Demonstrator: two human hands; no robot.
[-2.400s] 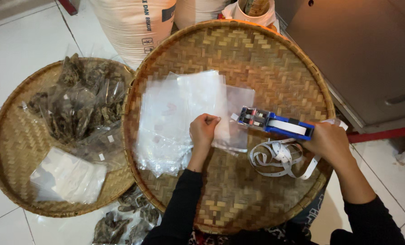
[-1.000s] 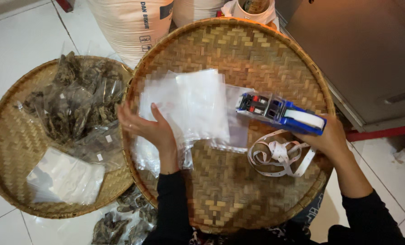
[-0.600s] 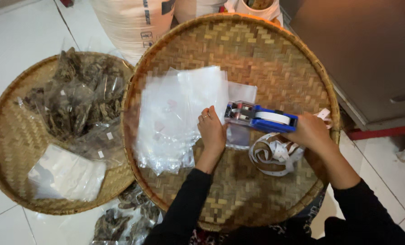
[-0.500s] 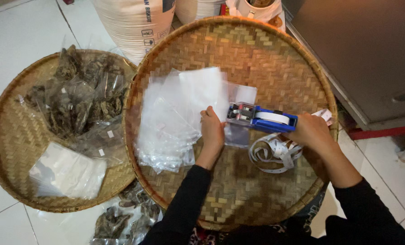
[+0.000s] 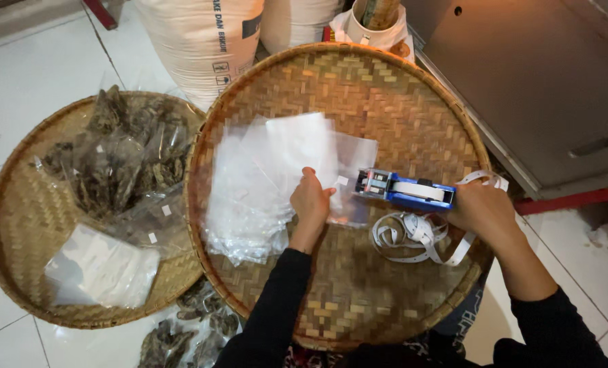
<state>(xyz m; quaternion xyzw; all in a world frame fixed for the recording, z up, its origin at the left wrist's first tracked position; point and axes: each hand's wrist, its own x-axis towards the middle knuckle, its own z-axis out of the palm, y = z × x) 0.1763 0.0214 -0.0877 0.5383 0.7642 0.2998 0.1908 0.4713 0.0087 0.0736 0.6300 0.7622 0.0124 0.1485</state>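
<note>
A large round woven bamboo tray [image 5: 386, 95] holds a loose pile of clear plastic bags [image 5: 263, 177]. My left hand [image 5: 309, 203] rests on the right edge of that pile, fingers curled on a bag with a small white label. My right hand [image 5: 480, 208] grips a blue and black label gun [image 5: 405, 190], its nose pointing left at the bag beside my left hand. White backing tape [image 5: 413, 238] coils out from under the gun onto the tray.
A second woven tray [image 5: 18, 259] at the left carries bags of dark dried goods [image 5: 120, 163] and a white packet [image 5: 99, 269]. More dried-goods bags [image 5: 181, 330] lie on the tiled floor. White sacks [image 5: 208, 34] stand behind; a grey metal cabinet [image 5: 536, 82] stands at the right.
My left hand swept to the left side of the bag pile, then came back to its right edge. The label gun moved left, closer to my left hand and the bag.
</note>
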